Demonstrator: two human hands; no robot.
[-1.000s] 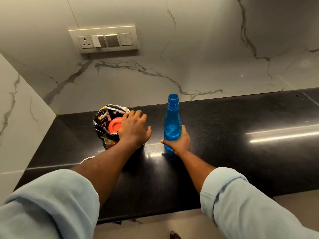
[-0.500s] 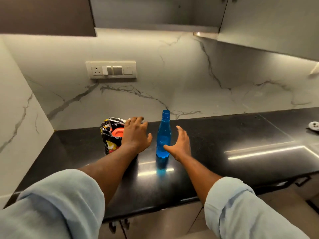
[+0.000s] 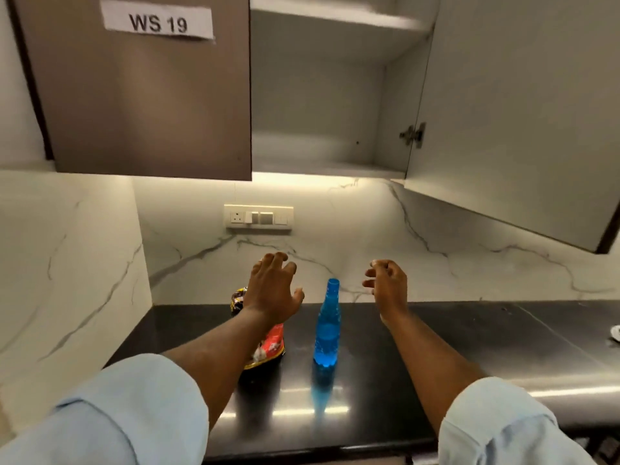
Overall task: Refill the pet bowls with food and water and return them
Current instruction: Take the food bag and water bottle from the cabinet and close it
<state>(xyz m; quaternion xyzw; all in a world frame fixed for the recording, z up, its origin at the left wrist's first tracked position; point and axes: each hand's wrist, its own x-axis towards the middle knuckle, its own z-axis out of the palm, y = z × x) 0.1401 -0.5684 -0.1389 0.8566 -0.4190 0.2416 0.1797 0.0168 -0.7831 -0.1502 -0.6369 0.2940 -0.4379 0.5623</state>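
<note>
A blue plastic water bottle (image 3: pixel 327 328) stands upright on the black countertop (image 3: pixel 436 344). To its left stands a black and red pet food bag (image 3: pixel 268 347), partly hidden behind my left forearm. My left hand (image 3: pixel 273 286) is raised above the bag with its fingers spread and holds nothing. To the right of the bottle and above its neck, my right hand (image 3: pixel 385 285) hangs in the air, fingers loosely curled and empty. No pet bowl is in view.
An upper cabinet (image 3: pixel 318 129) hangs overhead with its right door (image 3: pixel 523 122) swung open toward me and bare shelves inside. Its left door (image 3: pixel 144 92) is closed and labelled WS 19. A switch plate (image 3: pixel 258 218) sits on the marble wall. A small white object (image 3: pixel 615 337) lies at the far right.
My right hand has let go of the bottle and my left hand has left the bag. Both hands have risen, and my view has tilted up to the cabinet.
</note>
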